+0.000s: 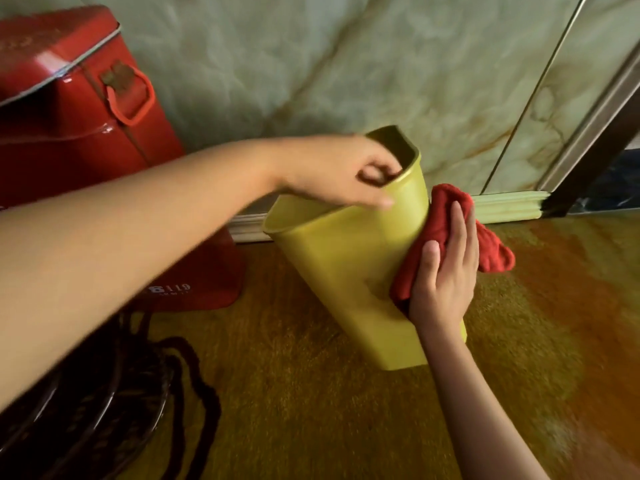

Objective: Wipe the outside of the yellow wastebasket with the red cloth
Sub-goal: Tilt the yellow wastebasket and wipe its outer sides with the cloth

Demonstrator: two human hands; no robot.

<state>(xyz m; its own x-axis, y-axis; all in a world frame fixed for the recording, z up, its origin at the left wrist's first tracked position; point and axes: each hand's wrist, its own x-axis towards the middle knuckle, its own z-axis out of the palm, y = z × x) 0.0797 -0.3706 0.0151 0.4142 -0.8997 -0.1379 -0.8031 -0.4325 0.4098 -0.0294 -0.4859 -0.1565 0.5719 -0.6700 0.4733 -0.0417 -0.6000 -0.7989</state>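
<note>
Wiping step underway. Yellow wastebasket (349, 271) stands tilted on the floor (311, 410), base down, mouth leaning toward the wall (311, 64) and the red metal box (69, 98) on its left side. Left hand (343, 174) pinches the wastebasket's rim at the top: thumb lies on the outside wall, fingers curl over the lip into the opening. It steadies the tilt. Right hand (446, 268) is flat, fingers spread and straight, pressing the red cloth (450, 237) against the wastebasket's right outer wall, about mid-height. The cloth is bunched; a loose end hangs free off to the right of the wastebasket, not touching it.

Progress: only the right wall is under the cloth now; the near face shows bare, the far side is hidden. How much is already clean, cannot tell.

Next move, my guess: slide the cloth along the wall down toward the base or up to the rim, keeping the palm flat, then turn the wastebasket with the rim grip to bring another face round.

Containers: the wastebasket's inside is mostly hidden by the left hand and the angle; the visible bit of inner wall looks bare. The red metal box has its lid shut, contents unseen.
</note>
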